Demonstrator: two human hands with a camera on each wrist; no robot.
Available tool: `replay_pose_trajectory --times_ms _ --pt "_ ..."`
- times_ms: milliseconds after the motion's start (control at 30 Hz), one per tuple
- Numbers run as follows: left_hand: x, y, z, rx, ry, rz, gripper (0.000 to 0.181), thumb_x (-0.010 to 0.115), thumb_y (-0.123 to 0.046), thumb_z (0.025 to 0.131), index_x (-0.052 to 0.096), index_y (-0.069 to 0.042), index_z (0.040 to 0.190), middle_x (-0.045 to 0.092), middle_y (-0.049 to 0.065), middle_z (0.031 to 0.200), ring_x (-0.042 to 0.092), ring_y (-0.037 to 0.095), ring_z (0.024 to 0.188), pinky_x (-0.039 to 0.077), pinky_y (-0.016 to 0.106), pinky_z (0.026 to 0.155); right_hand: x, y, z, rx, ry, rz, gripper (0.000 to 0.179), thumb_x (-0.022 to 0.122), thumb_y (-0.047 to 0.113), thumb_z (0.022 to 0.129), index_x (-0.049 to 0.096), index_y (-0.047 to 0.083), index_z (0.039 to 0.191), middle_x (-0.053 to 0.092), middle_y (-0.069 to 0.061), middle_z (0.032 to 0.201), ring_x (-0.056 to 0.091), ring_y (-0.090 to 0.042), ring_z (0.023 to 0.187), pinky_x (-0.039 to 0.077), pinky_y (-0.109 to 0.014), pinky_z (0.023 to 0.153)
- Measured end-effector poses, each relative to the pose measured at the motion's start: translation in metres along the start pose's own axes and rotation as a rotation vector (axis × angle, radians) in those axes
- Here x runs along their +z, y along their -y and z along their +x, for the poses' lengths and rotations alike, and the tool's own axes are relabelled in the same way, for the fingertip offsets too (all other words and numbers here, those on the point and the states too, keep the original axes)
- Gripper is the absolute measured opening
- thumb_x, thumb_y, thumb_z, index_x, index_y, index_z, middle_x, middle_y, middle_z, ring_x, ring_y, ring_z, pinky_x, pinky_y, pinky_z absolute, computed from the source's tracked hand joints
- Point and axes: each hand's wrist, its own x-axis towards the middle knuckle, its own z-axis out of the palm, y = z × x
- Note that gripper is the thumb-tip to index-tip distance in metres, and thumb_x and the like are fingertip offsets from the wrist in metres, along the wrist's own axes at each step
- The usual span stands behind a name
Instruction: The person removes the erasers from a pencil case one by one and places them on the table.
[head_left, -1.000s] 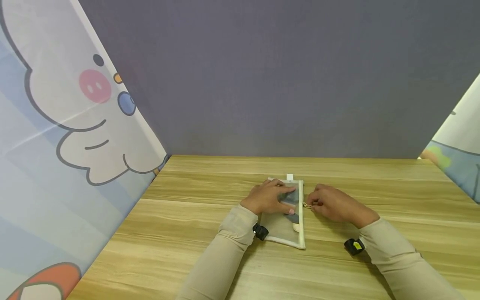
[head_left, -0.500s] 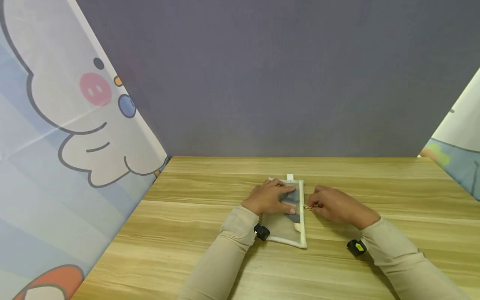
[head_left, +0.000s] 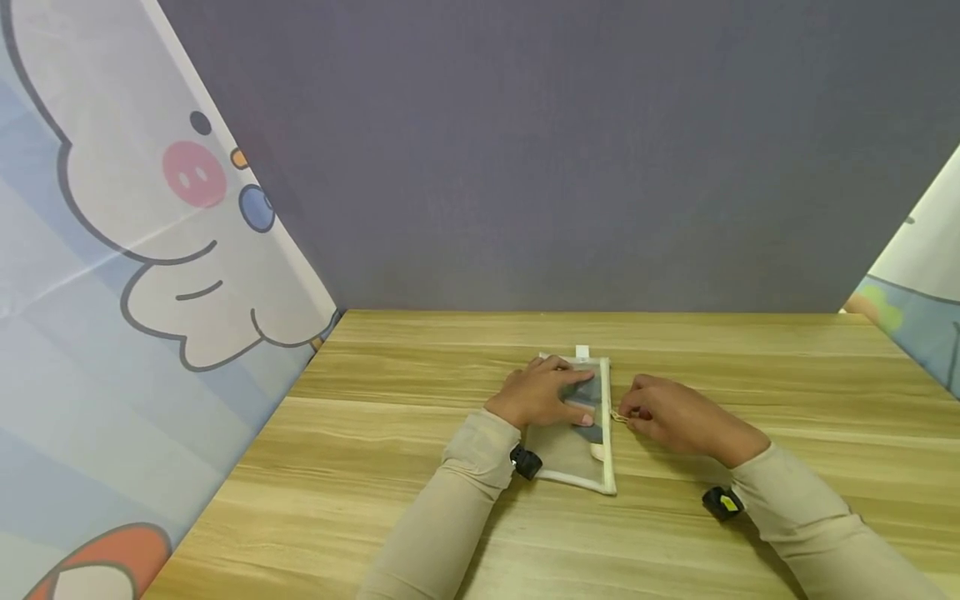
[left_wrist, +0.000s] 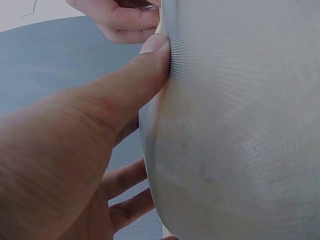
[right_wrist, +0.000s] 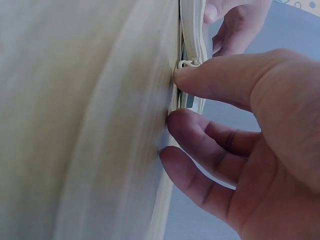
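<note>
A flat, see-through mesh zipper pouch with pale edging lies on the wooden table. Darker grey items and a small beige piece show through its mesh. My left hand rests on the pouch with fingers and thumb spread, pressing it down. At the pouch's right edge runs the zipper. My right hand pinches the cord-like zipper pull about midway along that edge. In the right wrist view, the thumb sits at the zipper slider, its other fingers curled loosely below.
The wooden table extends on both sides of the pouch. A white tag sticks out from the pouch's far edge. Behind the table stands a dark grey panel, with a cartoon-printed sheet at the left.
My right hand has shifted slightly toward me and to the right, with the zipper pull moving a little nearer along the pouch's edge. My left hand stays on the pouch.
</note>
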Motion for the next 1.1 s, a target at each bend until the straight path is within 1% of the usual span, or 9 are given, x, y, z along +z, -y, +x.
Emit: replay_pose_trajectory --times_ms 167,300,500,733,967,1100 --pt "0.0 0.0 0.001 -0.001 -0.003 0.004 0.077 0.068 -0.067 0.083 0.039 -0.047 0.152 0.043 -0.011 0.15 0.033 0.029 0.143 0.042 0.056 0.097 0.001 0.001 -0.001 -0.015 -0.004 0.002 0.014 0.073 0.005 0.09 0.075 0.019 0.095 0.057 0.008 0.091 0.051 -0.001 0.074 0.047 -0.027 0.063" --pt "0.0 -0.001 0.0 -0.007 0.0 -0.002 0.077 0.068 -0.067 0.083 0.038 -0.047 0.152 0.042 -0.011 0.151 0.031 0.032 0.145 0.041 0.058 0.098 0.001 0.002 -0.003 -0.02 0.009 0.008 0.014 0.074 0.007 0.09 0.074 0.021 0.093 0.056 0.009 0.092 0.051 -0.001 0.073 0.047 -0.026 0.063" --pt "0.0 -0.002 0.0 -0.012 0.003 -0.004 0.077 0.068 -0.067 0.083 0.038 -0.048 0.152 0.042 -0.012 0.15 0.031 0.031 0.145 0.041 0.057 0.098 0.001 0.007 -0.008 -0.048 0.032 0.03 0.02 0.074 0.007 0.09 0.07 0.027 0.088 0.054 0.011 0.091 0.049 -0.001 0.073 0.045 -0.026 0.063" --pt "0.001 -0.001 -0.001 0.002 -0.001 0.003 0.077 0.068 -0.067 0.084 0.039 -0.046 0.153 0.042 -0.01 0.151 0.034 0.03 0.143 0.042 0.057 0.097 0.001 0.013 -0.011 -0.088 0.037 0.043 0.024 0.074 0.003 0.087 0.069 0.027 0.085 0.054 0.01 0.091 0.05 -0.004 0.076 0.046 -0.026 0.064" --pt "0.001 -0.001 -0.002 0.007 -0.006 0.007 0.077 0.067 -0.066 0.084 0.038 -0.046 0.153 0.042 -0.009 0.152 0.033 0.031 0.144 0.043 0.057 0.096 0.001 0.02 -0.015 -0.134 0.033 0.048 0.025 0.076 0.004 0.086 0.069 0.028 0.084 0.054 0.011 0.092 0.05 -0.002 0.076 0.046 -0.025 0.064" --pt "0.0 -0.001 -0.002 0.002 -0.002 -0.005 0.077 0.067 -0.066 0.085 0.038 -0.045 0.153 0.041 -0.009 0.153 0.03 0.032 0.146 0.042 0.058 0.098 0.001 0.024 -0.018 -0.124 0.047 0.048 0.025 0.076 0.004 0.086 0.069 0.028 0.086 0.053 0.011 0.096 0.05 -0.002 0.078 0.047 -0.025 0.066"
